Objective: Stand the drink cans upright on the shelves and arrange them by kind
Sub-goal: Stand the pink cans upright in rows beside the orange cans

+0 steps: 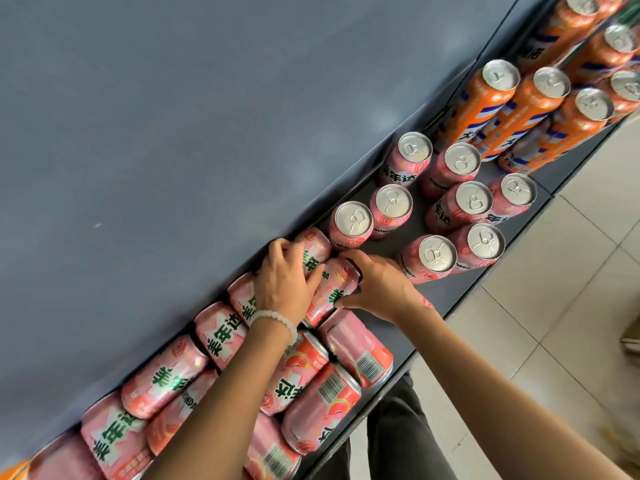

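While toppled, pink can (334,289) in both hands

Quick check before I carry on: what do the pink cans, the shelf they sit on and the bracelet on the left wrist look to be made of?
Pink cans: probably aluminium, bare silvery tops with pull tabs, glossy printed sides.
Shelf: likely painted sheet metal, matte dark grey with a thin folded front edge.
Bracelet: round milky-white beads, perhaps stone or glass; cannot tell which.

The left forearm (221,382) hides parts of several lying pink cans (166,375). Orange cans (585,8) run off the top-right edge; the bottom-left corner is blurred.
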